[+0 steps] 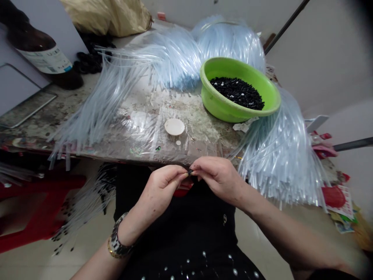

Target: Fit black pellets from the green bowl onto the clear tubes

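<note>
My left hand [164, 186] and my right hand [220, 177] meet just in front of the table edge, above my lap. Between their fingertips is a small black piece [190, 171], pinched from both sides; the fingers hide most of it, so its exact kind cannot be made out. Behind the hands, on the table, lie a small white dish [174, 126] and a tiny white disc [178, 143]. A green basin [215, 99] farther back on the right holds many small black pieces [237, 92] with a few white bits among them.
Bundles of clear plastic tubes [96, 97] spread over the table [140, 105], and another bundle [285, 155] hangs off its right edge. A brown bottle [43, 54] stands at the back left. Below on the left are a red stool [37, 217] and more tubes [84, 210].
</note>
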Action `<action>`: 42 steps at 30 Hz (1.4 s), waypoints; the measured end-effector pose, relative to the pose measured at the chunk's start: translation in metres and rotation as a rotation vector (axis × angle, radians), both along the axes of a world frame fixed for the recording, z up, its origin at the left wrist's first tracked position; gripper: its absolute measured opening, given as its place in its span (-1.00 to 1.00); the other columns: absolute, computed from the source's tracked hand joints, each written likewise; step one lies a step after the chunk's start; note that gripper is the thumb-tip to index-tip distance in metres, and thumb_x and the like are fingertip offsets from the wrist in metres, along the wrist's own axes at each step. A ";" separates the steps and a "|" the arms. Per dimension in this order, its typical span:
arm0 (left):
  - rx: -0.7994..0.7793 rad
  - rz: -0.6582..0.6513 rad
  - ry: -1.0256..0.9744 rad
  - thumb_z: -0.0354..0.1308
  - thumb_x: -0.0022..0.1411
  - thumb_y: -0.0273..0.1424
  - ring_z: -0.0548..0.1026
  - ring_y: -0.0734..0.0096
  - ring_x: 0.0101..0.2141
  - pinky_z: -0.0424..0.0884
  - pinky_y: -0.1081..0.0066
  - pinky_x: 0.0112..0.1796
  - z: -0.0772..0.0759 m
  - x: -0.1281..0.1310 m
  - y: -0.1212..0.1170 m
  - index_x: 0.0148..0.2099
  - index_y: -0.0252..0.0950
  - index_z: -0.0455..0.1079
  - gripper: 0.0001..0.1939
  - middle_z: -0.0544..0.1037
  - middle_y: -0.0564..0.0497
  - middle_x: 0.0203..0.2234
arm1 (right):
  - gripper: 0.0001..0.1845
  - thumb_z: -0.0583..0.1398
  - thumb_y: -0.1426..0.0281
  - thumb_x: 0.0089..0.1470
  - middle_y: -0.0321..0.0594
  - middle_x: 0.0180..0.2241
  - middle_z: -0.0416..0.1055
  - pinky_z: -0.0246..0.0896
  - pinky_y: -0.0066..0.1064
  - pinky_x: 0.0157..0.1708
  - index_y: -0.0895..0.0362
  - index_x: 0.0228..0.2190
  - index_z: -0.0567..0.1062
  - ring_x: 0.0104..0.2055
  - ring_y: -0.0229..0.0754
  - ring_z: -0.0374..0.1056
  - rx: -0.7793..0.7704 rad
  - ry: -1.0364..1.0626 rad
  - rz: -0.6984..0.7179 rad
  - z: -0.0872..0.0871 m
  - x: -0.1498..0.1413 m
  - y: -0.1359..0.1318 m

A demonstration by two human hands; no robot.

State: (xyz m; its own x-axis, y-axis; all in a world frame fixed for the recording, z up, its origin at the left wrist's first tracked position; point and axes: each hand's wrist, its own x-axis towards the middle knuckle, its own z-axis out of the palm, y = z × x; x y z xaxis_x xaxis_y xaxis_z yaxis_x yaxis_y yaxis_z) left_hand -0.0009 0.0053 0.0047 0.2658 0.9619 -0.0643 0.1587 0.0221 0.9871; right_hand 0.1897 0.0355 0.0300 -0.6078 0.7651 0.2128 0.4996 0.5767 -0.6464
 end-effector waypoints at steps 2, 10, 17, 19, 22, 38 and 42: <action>-0.016 0.002 -0.013 0.09 0.26 -0.46 0.39 0.49 -0.53 0.39 0.51 -0.45 -0.002 0.001 0.000 -0.41 -0.28 0.46 -0.80 0.46 0.08 -0.55 | -0.80 0.07 0.49 0.24 -0.21 -0.41 0.49 0.23 -0.44 -0.32 0.14 -0.41 0.44 -0.36 -0.24 0.39 0.047 -0.028 -0.025 -0.003 -0.001 -0.005; -0.104 0.014 -0.100 0.11 0.27 -0.45 0.34 0.55 -0.56 0.32 0.56 -0.51 -0.003 0.004 0.003 -0.35 -0.28 0.47 -0.84 0.39 0.13 -0.59 | -0.81 0.09 0.49 0.24 -0.22 -0.46 0.46 0.22 -0.43 -0.35 0.15 -0.40 0.45 -0.41 -0.23 0.37 0.093 -0.033 -0.139 -0.010 -0.003 -0.012; -0.134 -0.060 -0.100 0.08 0.32 -0.40 0.38 0.51 -0.48 0.32 0.54 -0.45 -0.004 0.000 0.006 -0.23 -0.26 0.48 -0.85 0.44 0.12 -0.50 | -0.88 0.15 0.47 0.21 -0.30 -0.48 0.44 0.22 -0.48 -0.37 0.13 -0.39 0.45 -0.43 -0.29 0.36 -0.055 0.115 -0.193 -0.012 -0.001 -0.006; -0.143 -0.073 -0.087 0.09 0.32 -0.40 0.38 0.51 -0.47 0.32 0.54 -0.42 -0.004 -0.001 0.006 -0.20 -0.25 0.48 -0.86 0.45 0.12 -0.49 | -0.88 0.16 0.47 0.21 -0.30 -0.48 0.44 0.22 -0.48 -0.36 0.14 -0.39 0.46 -0.43 -0.29 0.37 -0.061 0.116 -0.194 -0.013 -0.001 -0.007; -0.158 -0.090 -0.084 0.09 0.32 -0.40 0.37 0.51 -0.46 0.31 0.55 -0.41 -0.006 -0.001 0.004 -0.19 -0.25 0.49 -0.85 0.45 0.12 -0.48 | -0.88 0.16 0.47 0.20 -0.31 -0.48 0.44 0.22 -0.49 -0.36 0.14 -0.39 0.46 -0.43 -0.29 0.38 -0.049 0.125 -0.202 -0.016 0.000 -0.008; -0.127 -0.102 -0.069 0.06 0.34 -0.37 0.30 0.53 -0.51 0.25 0.56 -0.44 -0.008 -0.001 0.002 -0.31 -0.29 0.48 -0.78 0.45 0.10 -0.49 | -0.87 0.11 0.45 0.26 -0.19 -0.37 0.51 0.27 -0.44 -0.30 0.16 -0.32 0.44 -0.33 -0.21 0.43 0.106 -0.048 0.025 -0.010 0.010 0.001; -0.129 -0.107 -0.071 0.06 0.34 -0.38 0.33 0.53 -0.49 0.27 0.57 -0.43 -0.006 0.001 0.001 -0.34 -0.29 0.46 -0.78 0.44 0.10 -0.50 | -0.84 0.09 0.43 0.27 -0.21 -0.41 0.49 0.24 -0.45 -0.32 0.15 -0.35 0.43 -0.36 -0.23 0.40 0.099 -0.032 0.029 -0.010 0.011 -0.001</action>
State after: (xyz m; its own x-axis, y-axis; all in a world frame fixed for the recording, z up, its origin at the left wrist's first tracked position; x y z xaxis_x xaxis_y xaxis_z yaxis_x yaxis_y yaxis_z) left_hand 0.0000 0.0059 -0.0016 0.3749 0.9128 -0.1623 0.0970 0.1355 0.9860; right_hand 0.2003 0.0345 0.0203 -0.6373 0.7232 0.2663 0.5014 0.6515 -0.5693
